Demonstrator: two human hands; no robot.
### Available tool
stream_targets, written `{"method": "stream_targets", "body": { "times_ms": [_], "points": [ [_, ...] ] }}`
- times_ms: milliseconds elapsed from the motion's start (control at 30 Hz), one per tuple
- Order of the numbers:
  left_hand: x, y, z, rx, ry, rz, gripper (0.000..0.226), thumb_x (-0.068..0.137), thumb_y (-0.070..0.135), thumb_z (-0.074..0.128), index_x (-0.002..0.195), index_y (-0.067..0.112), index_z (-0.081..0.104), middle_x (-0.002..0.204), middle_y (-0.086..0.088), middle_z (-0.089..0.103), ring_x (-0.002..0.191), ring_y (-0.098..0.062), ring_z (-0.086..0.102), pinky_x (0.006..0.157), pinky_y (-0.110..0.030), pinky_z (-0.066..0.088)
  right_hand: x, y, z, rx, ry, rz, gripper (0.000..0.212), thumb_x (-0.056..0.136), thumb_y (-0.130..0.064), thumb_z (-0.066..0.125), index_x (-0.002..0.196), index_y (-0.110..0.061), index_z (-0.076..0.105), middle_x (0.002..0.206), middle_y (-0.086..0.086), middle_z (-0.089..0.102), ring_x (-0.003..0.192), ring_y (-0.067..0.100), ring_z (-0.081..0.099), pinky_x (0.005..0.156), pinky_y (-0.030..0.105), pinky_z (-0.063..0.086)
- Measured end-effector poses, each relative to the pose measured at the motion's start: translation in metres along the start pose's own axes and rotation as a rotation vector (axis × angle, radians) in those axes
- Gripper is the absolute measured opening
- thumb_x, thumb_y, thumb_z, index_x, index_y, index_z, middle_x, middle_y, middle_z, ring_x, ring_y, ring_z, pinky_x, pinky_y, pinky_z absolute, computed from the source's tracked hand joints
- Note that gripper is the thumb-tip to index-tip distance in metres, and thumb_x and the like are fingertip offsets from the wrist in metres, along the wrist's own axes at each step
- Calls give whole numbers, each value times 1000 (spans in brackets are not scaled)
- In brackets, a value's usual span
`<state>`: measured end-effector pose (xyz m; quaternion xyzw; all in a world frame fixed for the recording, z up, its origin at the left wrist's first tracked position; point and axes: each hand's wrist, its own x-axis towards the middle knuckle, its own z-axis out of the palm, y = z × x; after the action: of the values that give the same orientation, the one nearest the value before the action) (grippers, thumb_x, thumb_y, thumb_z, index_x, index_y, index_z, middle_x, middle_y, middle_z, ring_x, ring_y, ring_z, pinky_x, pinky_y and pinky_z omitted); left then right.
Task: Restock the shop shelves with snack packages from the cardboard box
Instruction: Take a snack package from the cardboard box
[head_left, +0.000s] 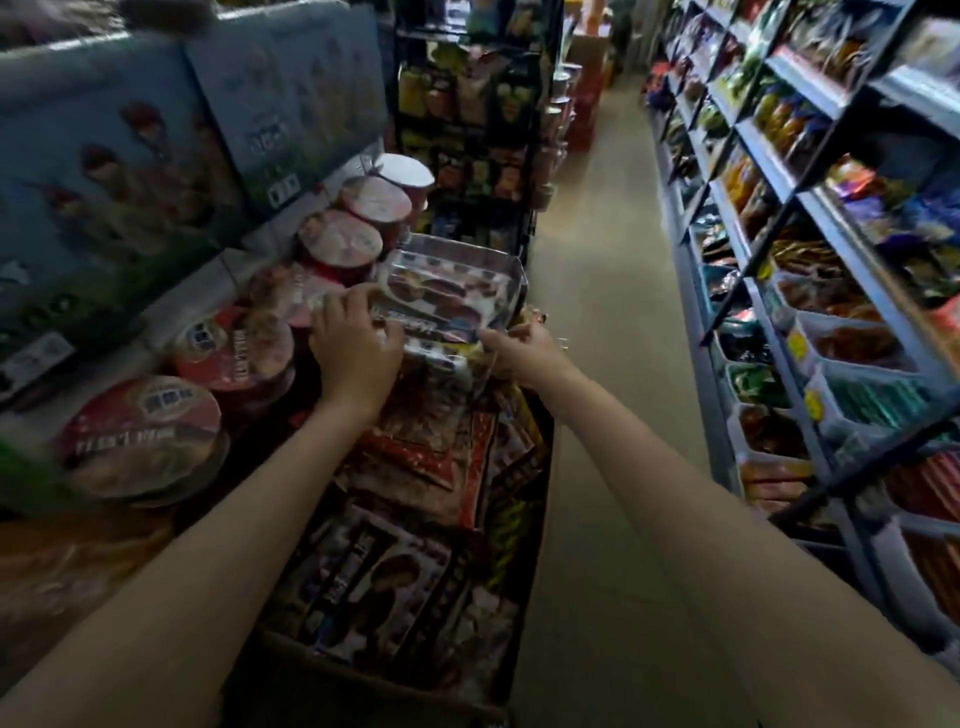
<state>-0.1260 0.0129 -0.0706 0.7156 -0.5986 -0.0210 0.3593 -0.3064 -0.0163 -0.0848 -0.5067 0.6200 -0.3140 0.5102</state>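
Observation:
A flat rectangular snack package with a clear shiny lid lies tilted at the far end of the low shelf, above a pile of red and dark snack packets. My left hand grips its near left edge, fingers curled over the rim. My right hand pinches its near right corner. Both forearms reach forward over the packets. The cardboard box rim shows dark at the bottom, with several printed packages inside.
Round red noodle bowls line the shelf on the left under large blue cartons. A black wire rack of packets stands ahead. The aisle floor runs between it and the blue shelving full of snacks on the right.

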Motion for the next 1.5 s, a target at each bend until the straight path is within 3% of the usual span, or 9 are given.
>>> {"method": "stream_targets", "body": {
  "times_ms": [167,333,467,667,900,1000,1167,1333,1500],
  "points": [
    [50,-7,20,-113,-184,-221,49,88,32,56,127,7,43,131,-16,46,124,-33,40,101,-41,35,39,-7,28,114,-28,168,111,72,-56,71,147,-3,8,151,12,24,136,30,32,108,44,36],
    [69,-16,23,-124,-145,-210,59,84,42,57,128,5,43,123,-15,55,115,-36,49,98,-49,40,42,-5,27,145,38,183,108,56,-54,80,140,-7,30,136,11,45,120,30,50,95,46,48],
    [89,14,2,-83,-124,-39,60,83,44,60,127,5,45,129,-18,52,121,-38,44,99,-47,39,17,-21,5,289,4,167,75,66,-35,82,125,-3,47,105,9,60,93,25,62,62,30,56],
    [84,95,-48,-176,-215,521,58,83,42,61,134,23,43,136,-9,41,127,-33,34,101,-44,32,-62,-96,-61,260,237,-46,61,60,-36,83,110,-10,60,113,8,64,96,23,63,84,37,53],
    [3,177,-61,41,-324,1188,103,75,47,69,148,36,-2,155,-9,6,140,-35,12,111,-50,19,-223,-124,-138,-982,525,35,77,68,-29,82,132,-15,40,130,8,50,114,24,50,94,36,45],
    [-53,214,-65,60,-290,1396,106,76,51,67,148,33,-9,158,-2,-4,144,-29,2,113,-51,11,-293,-101,-147,-1140,456,219,82,65,-15,81,134,-18,37,132,9,51,113,24,52,94,33,45],
    [-164,263,-82,-49,-981,1624,111,77,43,71,149,18,-9,141,-15,42,126,-33,41,99,-38,36,-398,-52,-142,-1120,454,389,77,71,-19,79,134,-14,36,135,8,47,120,24,46,101,36,39],
    [-257,289,-104,-100,-1348,1641,70,72,47,74,129,16,49,122,-1,54,117,-23,51,95,-32,41,-511,-1,-126,-840,535,452,63,72,-14,78,124,-20,45,123,-3,50,110,13,48,92,30,44],
    [-336,304,-128,-237,-1716,1282,46,74,41,72,103,9,59,97,3,61,84,-9,60,72,-20,48,-652,43,-130,-814,1288,320,30,81,-7,63,111,-6,59,110,11,62,106,27,56,82,26,38]
  ]
}}
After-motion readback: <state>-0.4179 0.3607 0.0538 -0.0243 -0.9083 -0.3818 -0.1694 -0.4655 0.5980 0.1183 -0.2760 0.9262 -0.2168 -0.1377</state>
